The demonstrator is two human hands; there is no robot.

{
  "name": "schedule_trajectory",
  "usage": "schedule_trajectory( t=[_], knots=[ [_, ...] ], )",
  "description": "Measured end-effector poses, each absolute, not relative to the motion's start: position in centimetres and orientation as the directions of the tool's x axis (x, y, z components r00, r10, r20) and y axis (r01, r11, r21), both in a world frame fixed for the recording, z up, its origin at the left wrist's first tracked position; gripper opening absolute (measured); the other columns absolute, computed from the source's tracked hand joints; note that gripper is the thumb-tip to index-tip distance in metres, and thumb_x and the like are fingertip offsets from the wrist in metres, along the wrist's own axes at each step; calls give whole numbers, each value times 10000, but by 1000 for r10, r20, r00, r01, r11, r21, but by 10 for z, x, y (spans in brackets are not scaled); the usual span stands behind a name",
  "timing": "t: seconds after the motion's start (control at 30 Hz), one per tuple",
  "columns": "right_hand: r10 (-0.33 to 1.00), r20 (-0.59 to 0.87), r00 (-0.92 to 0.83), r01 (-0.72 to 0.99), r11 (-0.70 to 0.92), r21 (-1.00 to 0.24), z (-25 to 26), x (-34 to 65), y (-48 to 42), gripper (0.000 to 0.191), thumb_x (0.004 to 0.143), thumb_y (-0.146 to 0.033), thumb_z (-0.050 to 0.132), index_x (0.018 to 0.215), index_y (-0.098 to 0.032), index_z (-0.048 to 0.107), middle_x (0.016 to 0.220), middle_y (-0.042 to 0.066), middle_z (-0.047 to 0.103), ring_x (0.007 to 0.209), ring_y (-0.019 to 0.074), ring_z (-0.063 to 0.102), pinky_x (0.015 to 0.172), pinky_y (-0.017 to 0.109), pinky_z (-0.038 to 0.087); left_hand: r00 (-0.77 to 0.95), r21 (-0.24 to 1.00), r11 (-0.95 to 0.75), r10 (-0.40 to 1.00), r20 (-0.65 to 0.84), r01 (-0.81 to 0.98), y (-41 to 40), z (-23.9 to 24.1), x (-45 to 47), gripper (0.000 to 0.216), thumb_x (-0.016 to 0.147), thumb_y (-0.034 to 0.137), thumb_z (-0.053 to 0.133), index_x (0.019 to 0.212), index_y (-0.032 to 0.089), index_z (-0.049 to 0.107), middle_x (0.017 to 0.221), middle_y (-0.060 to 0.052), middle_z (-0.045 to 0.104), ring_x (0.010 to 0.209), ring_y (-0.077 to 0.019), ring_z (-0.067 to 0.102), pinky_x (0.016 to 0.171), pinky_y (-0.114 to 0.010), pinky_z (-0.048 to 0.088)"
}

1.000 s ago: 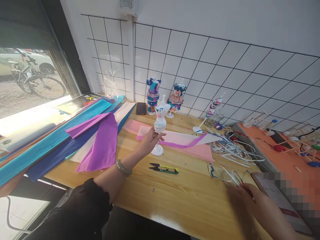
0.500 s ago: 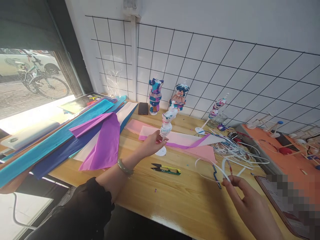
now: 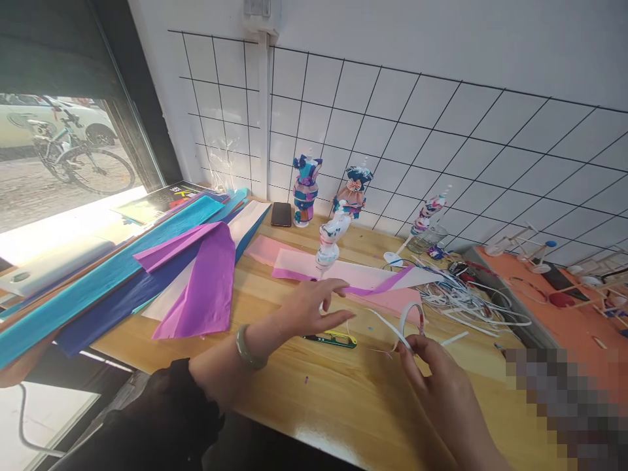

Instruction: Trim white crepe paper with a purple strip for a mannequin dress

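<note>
My left hand (image 3: 314, 307) hovers over the wooden table (image 3: 343, 392) with its fingers spread and nothing in it, just in front of a small white mannequin figure (image 3: 330, 242) on a stand. My right hand (image 3: 436, 379) pinches a curled white paper strip (image 3: 402, 324) between its fingertips. Yellow-handled thread snips (image 3: 333, 338) lie on the table between the two hands, partly hidden by my left fingers.
Purple (image 3: 206, 281), blue and white paper sheets lie at left; pink and white sheets (image 3: 373, 281) behind the figure. Two dressed figures (image 3: 307, 190) and a phone (image 3: 280, 213) stand by the grid wall. A heap of white strips (image 3: 466, 297) and an orange mat (image 3: 564, 294) at right.
My left hand let go of the mannequin figure and drew back toward me. My right hand moved left and nearer with the white strip.
</note>
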State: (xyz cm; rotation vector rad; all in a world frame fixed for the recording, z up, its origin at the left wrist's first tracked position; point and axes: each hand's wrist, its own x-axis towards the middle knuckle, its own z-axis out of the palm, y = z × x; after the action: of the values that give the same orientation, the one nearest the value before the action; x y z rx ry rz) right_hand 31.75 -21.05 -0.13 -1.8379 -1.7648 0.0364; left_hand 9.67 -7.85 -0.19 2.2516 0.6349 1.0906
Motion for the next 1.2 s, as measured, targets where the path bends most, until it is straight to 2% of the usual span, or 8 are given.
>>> schedule_trajectory(
  t=[0.07,0.13,0.3,0.47,0.7,0.9,1.03,1.2],
  knots=[
    [911,401,93,912,84,-401,-4,316,-208,185,860,-387,433,835,-238,540,870,72,659,807,214,629,709,316,459,670,715,-676,615,416,177,-82,-2,102,590,760,472,584,1263,209,423,929,-48,656,542,-83,528,564,-227,408],
    [904,414,105,909,82,-409,-6,314,-206,159,856,-373,443,866,-240,530,897,72,666,826,213,640,713,315,472,724,753,-636,599,342,170,-83,-3,106,601,765,439,593,1295,224,407,939,-33,660,516,-66,521,538,-205,401],
    [896,366,253,790,27,-613,-13,310,-203,258,836,-365,468,1054,-228,478,1023,104,661,949,227,628,649,298,515,745,751,-653,549,379,99,-85,-5,109,223,843,322,505,909,163,647,657,-12,617,579,-89,523,534,-189,381],
    [915,261,307,484,86,-871,-12,302,-200,448,816,-382,518,1228,-223,438,1109,90,639,1119,225,538,910,371,450,737,710,-701,513,439,65,-86,-5,110,217,859,315,488,843,163,642,699,-27,622,656,-107,545,603,-204,399],
    [965,107,238,-34,119,-992,-6,298,-198,653,718,-359,651,1312,-288,389,1179,99,602,1135,250,521,914,421,431,742,658,-753,447,500,9,-84,-8,112,198,872,245,452,830,170,630,803,-58,655,770,-139,597,692,-228,434],
    [957,72,282,-274,152,-950,1,310,-192,412,747,-497,587,1111,-304,565,1196,81,597,1167,271,501,951,466,413,740,635,-773,424,522,-5,-82,-13,113,186,844,168,464,804,182,645,919,-76,675,866,-149,617,757,-241,462],
    [916,52,397,-255,165,-953,2,314,-186,138,797,-381,587,848,-267,646,1023,22,676,1053,223,591,986,435,407,807,626,-779,383,449,21,-80,-14,111,291,782,52,431,876,192,669,950,-61,681,892,-149,619,800,-247,467],
    [907,175,383,-123,238,-963,5,319,-174,143,801,-357,593,860,-248,664,1020,25,677,1058,218,585,1022,458,372,797,705,-709,430,424,8,-79,-7,107,419,692,-39,375,892,196,659,1106,-53,632,1029,-159,570,907,-300,432]
  ],
)
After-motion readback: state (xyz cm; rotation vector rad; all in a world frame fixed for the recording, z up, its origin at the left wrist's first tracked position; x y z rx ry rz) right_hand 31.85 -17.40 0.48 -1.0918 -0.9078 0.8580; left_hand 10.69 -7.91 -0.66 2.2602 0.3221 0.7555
